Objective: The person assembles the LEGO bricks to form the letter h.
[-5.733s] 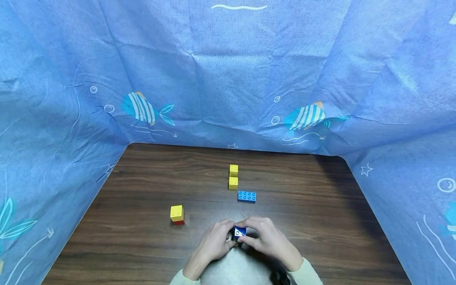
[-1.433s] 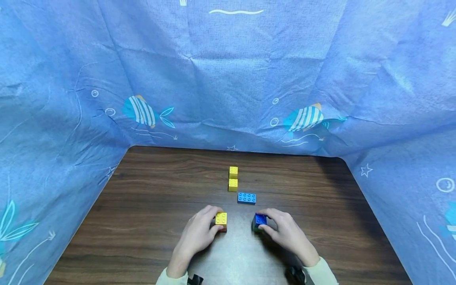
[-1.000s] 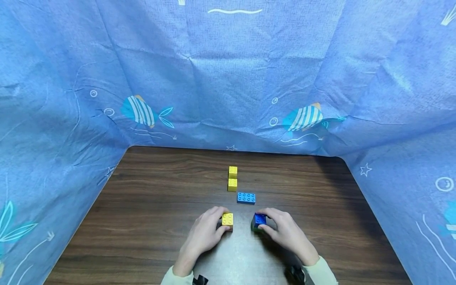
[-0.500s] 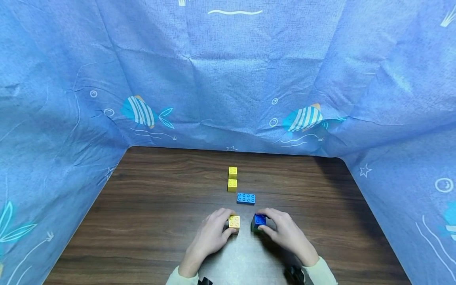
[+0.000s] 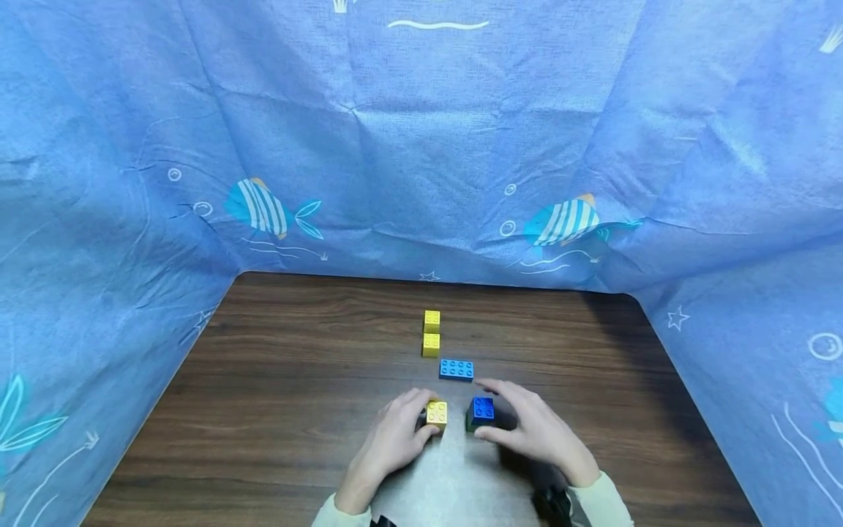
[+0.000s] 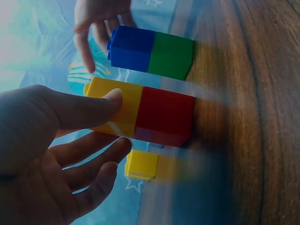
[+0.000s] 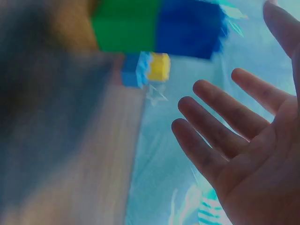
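Observation:
My left hand (image 5: 394, 433) holds a two-brick toy stack between thumb and fingers: a yellow brick (image 5: 437, 413) on top of a red brick (image 6: 165, 116). In the left wrist view the thumb lies along the yellow brick's side, and the red one meets the wood. Just to its right, with a narrow gap, stands a second stack, a dark blue brick (image 5: 483, 408) over a green brick (image 6: 171, 55). Around that one my right hand (image 5: 541, 433) is spread, thumb and fingers off its sides. The right wrist view shows the right hand's fingers straight and holding nothing.
Farther back on the wooden table (image 5: 296, 366) lies a light blue eight-stud brick (image 5: 456, 369). Behind it stand two small yellow bricks (image 5: 431, 345), one beyond the other. A blue fish-print cloth (image 5: 421, 161) walls the back and both sides.
The left hand has brought the yellow-and-red stack rightward from the table's left, close to the blue-and-green stack. The right hand has just let go of the blue-and-green stack and spread its fingers.

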